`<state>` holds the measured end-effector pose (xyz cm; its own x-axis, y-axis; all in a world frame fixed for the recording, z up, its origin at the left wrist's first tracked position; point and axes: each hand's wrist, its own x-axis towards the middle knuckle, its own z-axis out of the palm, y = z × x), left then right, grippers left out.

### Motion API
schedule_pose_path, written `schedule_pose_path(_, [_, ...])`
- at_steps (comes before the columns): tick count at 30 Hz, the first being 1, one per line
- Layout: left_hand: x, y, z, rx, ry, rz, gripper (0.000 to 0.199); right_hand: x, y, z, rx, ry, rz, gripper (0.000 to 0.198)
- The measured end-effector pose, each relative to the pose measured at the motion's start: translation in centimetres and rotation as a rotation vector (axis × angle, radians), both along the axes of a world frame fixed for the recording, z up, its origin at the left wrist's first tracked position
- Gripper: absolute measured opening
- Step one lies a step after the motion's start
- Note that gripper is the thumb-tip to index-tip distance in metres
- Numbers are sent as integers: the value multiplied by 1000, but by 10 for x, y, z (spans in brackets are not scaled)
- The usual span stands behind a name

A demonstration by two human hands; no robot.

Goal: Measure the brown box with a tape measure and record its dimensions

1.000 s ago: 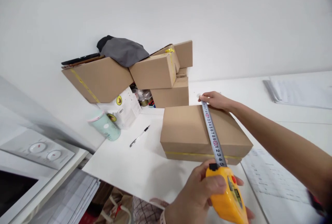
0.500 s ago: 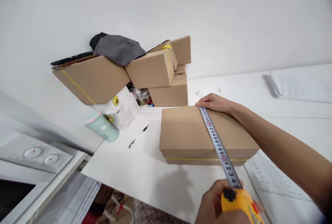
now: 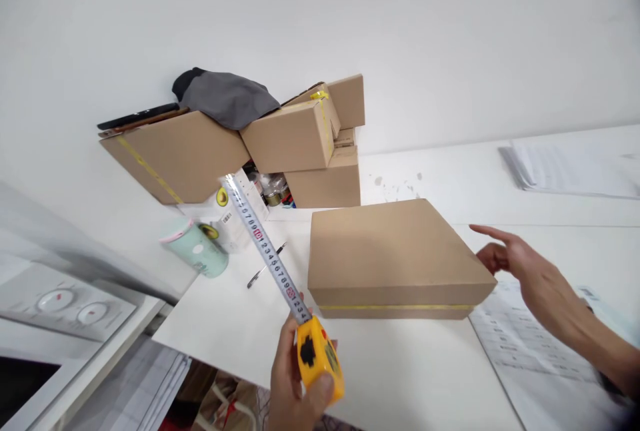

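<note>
My left hand (image 3: 295,378) is closed round a yellow tape measure (image 3: 320,361) low in the middle of the head view. Its silver blade (image 3: 270,254) sticks out up and to the left, with its free end in front of the stacked boxes. A closed brown cardboard box (image 3: 380,251) with a yellow strip along its front lies on the white table. At the box's right side is my right hand (image 3: 515,261), index finger stretched out and the other fingers bent, with nothing seen in it. Whether those bent fingertips touch the box I cannot tell.
Under the blade lies a pen (image 3: 260,274) on the white table (image 3: 240,321). A mint-green tumbler (image 3: 200,251) stands to its left, by stacked cardboard boxes (image 3: 323,181). Printed sheets (image 3: 530,344) lie at right, a paper stack (image 3: 575,168) farther back. A white appliance with dials (image 3: 70,304) is at left.
My right hand has let go of the blade's end and moved right, to the box's side. My left hand has swung the tape measure left, off the box, with the blade still out.
</note>
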<state>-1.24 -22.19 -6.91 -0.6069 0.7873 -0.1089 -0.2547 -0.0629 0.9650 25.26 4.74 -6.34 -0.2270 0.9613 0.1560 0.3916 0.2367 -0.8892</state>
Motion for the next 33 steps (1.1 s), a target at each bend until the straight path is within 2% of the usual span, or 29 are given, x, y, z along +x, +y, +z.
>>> schedule_pose_path(2, [-7, 7, -3, -21, -4, -43, 74, 9, -15, -11, -5, 1, 70, 53])
schedule_pose_path(4, [-15, 14, 1, -13, -18, -108, 74, 8, -23, -9, 38, -4, 120, 52])
schedule_pose_path(7, [-31, 22, 21, 36, 26, -215, 74, -5, -22, 20, 97, -61, 86, 52])
schedule_pose_path(10, [-48, 33, 50, 71, 65, -299, 72, -23, -12, 61, 81, -100, 7, 53])
schedule_pose_path(12, [-56, 45, 67, 92, 72, -307, 67, -36, 0, 83, 64, -133, 1, 54])
schedule_pose_path(15, [-56, 64, 85, 117, 107, -240, 50, -55, 24, 99, 114, -208, -3, 53])
schedule_pose_path(17, [-47, 72, 89, 125, 150, -203, 49, -66, 42, 100, 274, -237, -31, 46])
schedule_pose_path(20, [-19, 74, 83, 156, 102, -272, 63, -80, 62, 96, 544, -226, 27, 35])
schedule_pose_path(23, [14, 74, 65, 122, -76, -486, 67, -89, 68, 93, 552, -265, 138, 33])
schedule_pose_path(26, [38, 75, 43, 38, -250, -660, 73, -91, 67, 91, 546, -321, 152, 33])
schedule_pose_path(29, [51, 71, 25, -66, -382, -681, 81, -91, 65, 91, 660, -391, 151, 36])
schedule_pose_path(33, [56, 60, 11, -157, -418, -675, 87, -93, 66, 90, 822, -512, 184, 44])
